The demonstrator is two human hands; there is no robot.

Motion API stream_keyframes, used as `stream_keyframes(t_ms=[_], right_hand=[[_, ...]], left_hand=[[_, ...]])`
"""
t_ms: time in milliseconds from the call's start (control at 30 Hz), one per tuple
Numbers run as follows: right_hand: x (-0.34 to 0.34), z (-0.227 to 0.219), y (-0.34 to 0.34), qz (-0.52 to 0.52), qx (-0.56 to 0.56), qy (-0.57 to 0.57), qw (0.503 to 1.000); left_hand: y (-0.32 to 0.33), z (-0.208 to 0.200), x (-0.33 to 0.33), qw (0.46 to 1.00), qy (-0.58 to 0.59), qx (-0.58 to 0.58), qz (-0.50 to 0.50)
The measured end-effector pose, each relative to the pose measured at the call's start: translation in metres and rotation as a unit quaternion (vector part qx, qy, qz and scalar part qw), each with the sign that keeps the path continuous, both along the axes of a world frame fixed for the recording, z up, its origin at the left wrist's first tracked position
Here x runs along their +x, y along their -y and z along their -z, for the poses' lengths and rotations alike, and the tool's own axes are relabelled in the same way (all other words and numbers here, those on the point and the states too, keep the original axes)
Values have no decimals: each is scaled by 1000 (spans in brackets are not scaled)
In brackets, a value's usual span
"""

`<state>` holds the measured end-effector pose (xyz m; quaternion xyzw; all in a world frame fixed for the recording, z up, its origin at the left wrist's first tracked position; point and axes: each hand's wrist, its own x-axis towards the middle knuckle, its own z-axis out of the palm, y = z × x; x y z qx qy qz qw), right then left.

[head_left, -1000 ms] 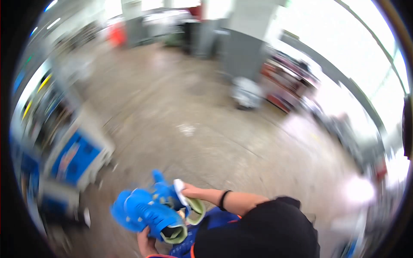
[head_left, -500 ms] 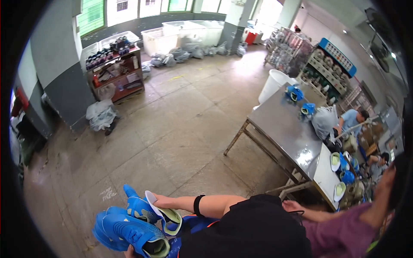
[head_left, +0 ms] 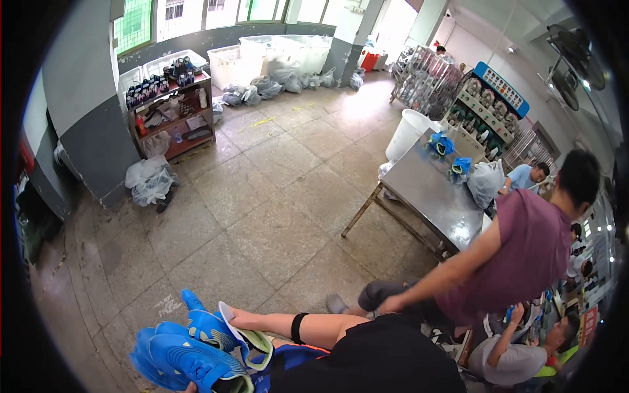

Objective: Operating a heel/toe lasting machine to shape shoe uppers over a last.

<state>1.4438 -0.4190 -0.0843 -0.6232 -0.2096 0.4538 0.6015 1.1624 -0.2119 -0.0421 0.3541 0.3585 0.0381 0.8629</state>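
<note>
Blue sports shoes with pale green linings are gathered at the lower left. My right hand, with a black band on its wrist, grips a blue shoe near a white, sole-like edge; part of its fingers is hidden. Only a bit of my left hand shows at the lower edge, against the side of a nearer blue shoe with blue laces. The rest of that hand is hidden beneath the shoe.
A person in a purple top stands close on the right. Behind is a metal table bearing blue shoes and a plastic bag. A shelf, a bagged bundle and a pillar stand left.
The person in purple has moved up into view from the lower right, now covering the table's near end. My hands and the shoes have shifted slightly left and down in the picture.
</note>
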Motion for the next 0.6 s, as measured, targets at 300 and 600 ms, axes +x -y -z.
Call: stream_keyframes(t_ms=[300,600], right_hand=[[-86,1,11,54,-15,-95,994],[-112,36,140,109,98,-125,981]], left_hand=[[3,-65,-29,999,-37,14,25],[-24,-38,20,989,104,3,107]])
